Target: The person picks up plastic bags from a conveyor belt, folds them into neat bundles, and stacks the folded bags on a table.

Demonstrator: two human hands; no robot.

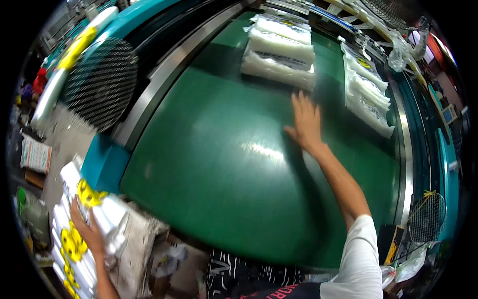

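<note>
My right hand (306, 122) reaches over a green conveyor belt (209, 144) with its fingers spread and nothing in it. Its fingertips are just short of a row of overlapping white plastic bag bundles (279, 52) at the belt's far middle. A second row of similar bundles (366, 92) lies along the belt's right side. At the lower left, my left hand (88, 229) rests on a pile of white plastic bags with yellow printed figures (74, 244). The fingers of that hand are stretched out and apart on top of the pile.
Metal rails (162, 87) border the belt on the left. A round black fan guard (102, 82) stands beyond the left rail, and another round wire guard (427, 217) is at the lower right. A teal box-shaped part (105, 162) sits at the belt's near-left corner.
</note>
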